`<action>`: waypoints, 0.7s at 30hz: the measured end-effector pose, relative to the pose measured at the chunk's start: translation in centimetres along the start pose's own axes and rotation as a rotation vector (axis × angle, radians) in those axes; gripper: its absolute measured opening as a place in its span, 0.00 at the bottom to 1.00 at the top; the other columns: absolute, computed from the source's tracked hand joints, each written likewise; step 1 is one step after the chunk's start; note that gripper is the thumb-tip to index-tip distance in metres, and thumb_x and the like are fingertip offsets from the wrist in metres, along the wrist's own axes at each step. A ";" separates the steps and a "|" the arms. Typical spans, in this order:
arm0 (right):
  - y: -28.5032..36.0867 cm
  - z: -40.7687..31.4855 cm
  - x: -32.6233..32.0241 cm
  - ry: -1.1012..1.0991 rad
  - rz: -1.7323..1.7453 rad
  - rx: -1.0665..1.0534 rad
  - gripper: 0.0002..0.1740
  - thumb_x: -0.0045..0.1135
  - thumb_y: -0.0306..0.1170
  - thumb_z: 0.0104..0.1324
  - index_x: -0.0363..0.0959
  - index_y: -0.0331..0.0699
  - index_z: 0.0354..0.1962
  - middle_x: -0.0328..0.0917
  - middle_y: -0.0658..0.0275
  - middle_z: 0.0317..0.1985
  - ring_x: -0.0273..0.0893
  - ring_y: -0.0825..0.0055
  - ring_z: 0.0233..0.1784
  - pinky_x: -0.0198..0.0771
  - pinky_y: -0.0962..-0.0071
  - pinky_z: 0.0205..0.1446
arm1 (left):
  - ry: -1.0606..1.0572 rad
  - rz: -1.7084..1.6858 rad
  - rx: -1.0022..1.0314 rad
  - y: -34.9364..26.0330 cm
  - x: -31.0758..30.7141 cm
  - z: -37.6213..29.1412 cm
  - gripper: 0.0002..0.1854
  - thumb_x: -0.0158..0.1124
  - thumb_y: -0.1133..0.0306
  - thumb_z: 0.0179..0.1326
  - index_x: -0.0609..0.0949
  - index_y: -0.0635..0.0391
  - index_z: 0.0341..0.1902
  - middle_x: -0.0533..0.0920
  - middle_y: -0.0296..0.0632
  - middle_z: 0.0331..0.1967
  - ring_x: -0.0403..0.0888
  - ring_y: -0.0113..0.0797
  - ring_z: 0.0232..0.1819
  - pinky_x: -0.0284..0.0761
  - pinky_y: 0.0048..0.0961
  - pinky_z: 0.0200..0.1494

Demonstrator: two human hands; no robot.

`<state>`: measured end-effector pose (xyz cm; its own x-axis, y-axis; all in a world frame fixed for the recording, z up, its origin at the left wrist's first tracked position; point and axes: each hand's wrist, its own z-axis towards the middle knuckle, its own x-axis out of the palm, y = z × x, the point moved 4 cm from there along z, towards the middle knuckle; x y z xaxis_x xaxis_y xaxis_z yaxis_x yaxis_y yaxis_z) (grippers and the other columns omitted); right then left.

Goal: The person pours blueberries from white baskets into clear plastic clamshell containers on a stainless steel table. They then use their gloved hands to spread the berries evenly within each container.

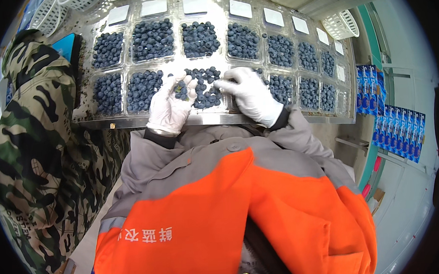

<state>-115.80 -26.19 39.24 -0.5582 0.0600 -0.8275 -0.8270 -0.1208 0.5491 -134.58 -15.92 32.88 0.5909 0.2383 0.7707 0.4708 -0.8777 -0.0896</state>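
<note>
My left hand (172,108), in a white glove, is turned palm up with its fingers curled around a few blueberries (181,91). Small green-brown bits, possibly leaf or stem, show among them. Directly to its right lies a clear plastic punnet of blueberries (207,100), with bare gaps between the fruit. Over that punnet's right side reaches my right hand (251,92), also gloved, its thumb and fingertips brought close together. Whether a berry is pinched there cannot be made out. The right hand hides most of the punnet beneath it.
More filled punnets (153,40) stand in two rows, with white pads (194,5) in the lids behind. The metal table edge (211,119) runs before me. White baskets (340,24) sit at the back. Close on the left is a person in a camouflage sleeve (38,94). Blue boxes (398,133) hang right.
</note>
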 end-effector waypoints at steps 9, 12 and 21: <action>-0.8 -5.2 -0.6 0.020 -0.127 0.071 0.13 0.69 0.30 0.55 0.82 0.46 0.40 0.74 0.67 0.37 0.74 0.64 0.45 0.68 0.64 0.46 | -0.036 0.085 -0.068 1.2 0.8 1.1 0.15 0.56 0.68 0.75 0.76 0.67 0.57 0.79 0.48 0.47 0.82 0.43 0.49 0.83 0.30 0.46; -1.3 -5.2 0.6 0.003 -0.145 0.084 0.10 0.69 0.32 0.56 0.81 0.46 0.37 0.73 0.68 0.36 0.72 0.65 0.44 0.67 0.65 0.46 | -0.025 0.153 -0.081 2.1 2.0 1.1 0.15 0.57 0.69 0.74 0.76 0.68 0.57 0.80 0.49 0.45 0.82 0.43 0.48 0.83 0.30 0.46; -1.1 -5.6 0.1 -0.065 -0.127 0.107 0.09 0.67 0.30 0.52 0.78 0.45 0.32 0.73 0.67 0.41 0.72 0.63 0.49 0.67 0.63 0.53 | 0.014 0.186 -0.163 5.3 2.6 1.5 0.13 0.58 0.69 0.73 0.78 0.67 0.53 0.81 0.47 0.45 0.83 0.42 0.47 0.85 0.33 0.47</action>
<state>-114.59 -31.57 37.88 -0.4492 0.1326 -0.8835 -0.8915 -0.0018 0.4530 -129.58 -19.28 33.44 0.6477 0.0613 0.7594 0.2423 -0.9616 -0.1291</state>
